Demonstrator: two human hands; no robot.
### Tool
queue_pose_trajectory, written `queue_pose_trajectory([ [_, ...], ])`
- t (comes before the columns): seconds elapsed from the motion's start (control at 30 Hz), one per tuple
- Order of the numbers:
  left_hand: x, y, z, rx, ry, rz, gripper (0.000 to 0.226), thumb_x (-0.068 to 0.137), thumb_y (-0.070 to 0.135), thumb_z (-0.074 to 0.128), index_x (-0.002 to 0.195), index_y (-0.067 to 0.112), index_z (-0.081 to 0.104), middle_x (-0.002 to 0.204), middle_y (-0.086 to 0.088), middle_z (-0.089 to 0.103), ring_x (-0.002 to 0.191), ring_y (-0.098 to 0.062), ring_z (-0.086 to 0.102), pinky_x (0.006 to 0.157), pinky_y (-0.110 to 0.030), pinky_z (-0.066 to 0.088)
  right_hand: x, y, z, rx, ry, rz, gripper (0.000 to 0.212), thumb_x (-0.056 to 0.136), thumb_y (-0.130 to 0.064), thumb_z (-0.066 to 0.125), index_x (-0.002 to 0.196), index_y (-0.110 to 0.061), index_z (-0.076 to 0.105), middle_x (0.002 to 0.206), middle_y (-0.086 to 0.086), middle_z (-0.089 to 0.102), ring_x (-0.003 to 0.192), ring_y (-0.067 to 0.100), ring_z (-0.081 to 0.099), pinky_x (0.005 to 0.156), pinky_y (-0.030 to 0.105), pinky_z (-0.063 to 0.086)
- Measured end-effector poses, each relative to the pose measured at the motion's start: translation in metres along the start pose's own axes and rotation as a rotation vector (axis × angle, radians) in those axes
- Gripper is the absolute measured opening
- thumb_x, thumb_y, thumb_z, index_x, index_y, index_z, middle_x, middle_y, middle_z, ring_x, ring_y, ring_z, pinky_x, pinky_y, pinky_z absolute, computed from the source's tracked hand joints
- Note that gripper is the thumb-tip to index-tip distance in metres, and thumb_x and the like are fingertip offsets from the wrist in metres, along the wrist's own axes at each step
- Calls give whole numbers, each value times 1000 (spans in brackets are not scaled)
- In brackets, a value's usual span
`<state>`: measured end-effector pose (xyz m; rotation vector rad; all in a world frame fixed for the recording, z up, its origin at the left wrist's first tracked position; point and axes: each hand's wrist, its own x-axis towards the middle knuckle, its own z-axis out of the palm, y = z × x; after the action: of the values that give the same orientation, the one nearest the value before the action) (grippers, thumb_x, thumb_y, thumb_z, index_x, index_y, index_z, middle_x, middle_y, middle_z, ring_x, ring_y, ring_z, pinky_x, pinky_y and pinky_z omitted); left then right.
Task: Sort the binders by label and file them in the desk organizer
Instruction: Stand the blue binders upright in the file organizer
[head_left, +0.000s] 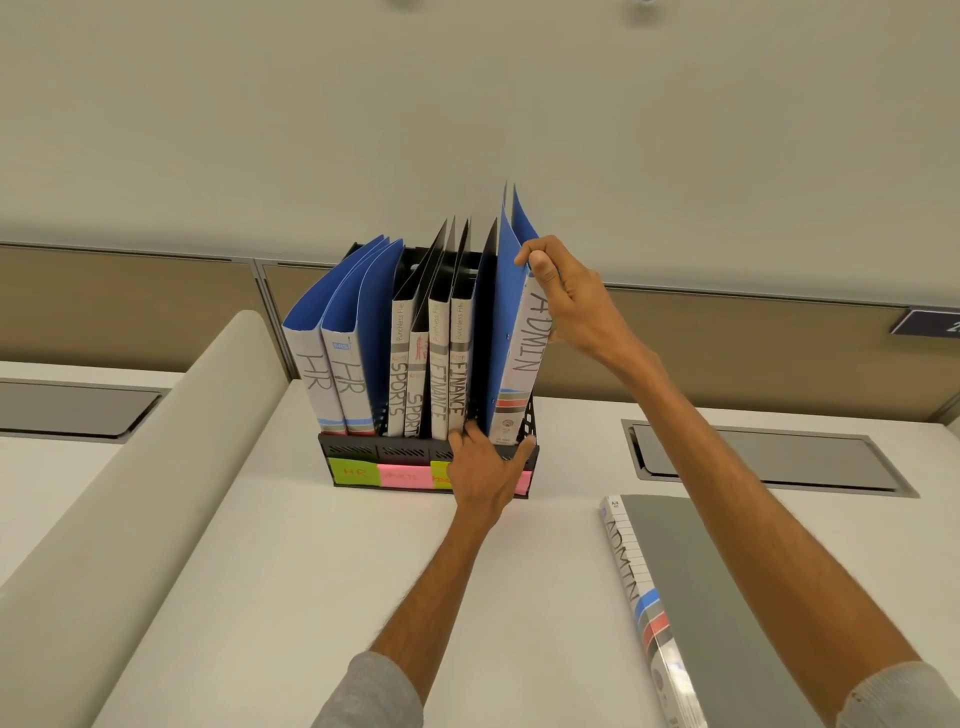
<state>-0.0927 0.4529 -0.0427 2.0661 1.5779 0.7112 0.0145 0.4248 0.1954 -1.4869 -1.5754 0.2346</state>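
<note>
Grey sleeves sit at the bottom of my view, one on each arm. Just past the right sleeve I see a grey binder (691, 597) lying flat on the white desk (311, 597), near the desk's right front part. Its spine says ADMIN.

Farther back, near the back edge of the desk, stands the black desk organizer (358, 451). It has sticky notes (382, 475) on its front, one green, one pink and more. The green one says HR. My hand hides part of the others.

Inside the organizer, from the left, stand two blue HR binders (332, 374), then two SPORTS binders (402, 374), then two FINANCE binders (448, 374). All of them stand up with their spines facing me.

My right hand (566, 306) is wrapped around the top of a blue ADMIN binder (511, 343). My thumb is on its front edge and my fingers are behind it. That binder stands in the last slot on the right side of the organizer, tipped a little, with its bottom down inside the slot.

My left hand (485, 475) is on the front of the organizer, at the right end. The fingers are spread, touching the front rail and the bottom of the FINANCE binders. It presses there but is not closed around anything.
</note>
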Motion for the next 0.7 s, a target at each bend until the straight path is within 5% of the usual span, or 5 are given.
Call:
queue_pose_trajectory([
  [0.1,-2,-4,0,-30,-2,36,101,68,83,53,133,7,37,125,-10,42,119,-24,43,77,-36,55,-16,20,25,-36,-20,38,28,106,-35,28,113,-21,53,89,-20,47,76,-10,50,65,9,39],
  [0.23,-2,-11,-3,-62,-24,87,98,69,80,56,135,9,36,130,-8,40,121,-22,43,81,-38,55,-34,41,70,-85,-75,90,29,107,-31,30,119,-16,52,80,-16,49,66,-12,50,64,15,37],
  [0.43,-3,-9,-4,-79,35,44,67,88,62,51,128,9,43,126,-9,47,114,-23,51,76,-39,55,-28,40,72,-105,-140,122,35,106,-39,27,125,-23,51,122,0,60,109,13,57,92,34,47],
  [0.57,-4,-10,-8,-56,7,78,66,90,58,52,131,7,41,129,-11,47,118,-23,49,78,-40,56,-33,42,68,-67,-139,148,39,104,-45,25,140,-34,37,85,-14,55,72,-1,54,73,35,52],
  [0.7,-19,-17,-16,-113,-31,185,75,92,50,54,146,6,27,145,-12,38,133,-24,39,100,-39,46,-40,49,61,27,-163,262,47,103,-48,25,148,-47,10,139,21,50,102,44,64,73,43,59],
])
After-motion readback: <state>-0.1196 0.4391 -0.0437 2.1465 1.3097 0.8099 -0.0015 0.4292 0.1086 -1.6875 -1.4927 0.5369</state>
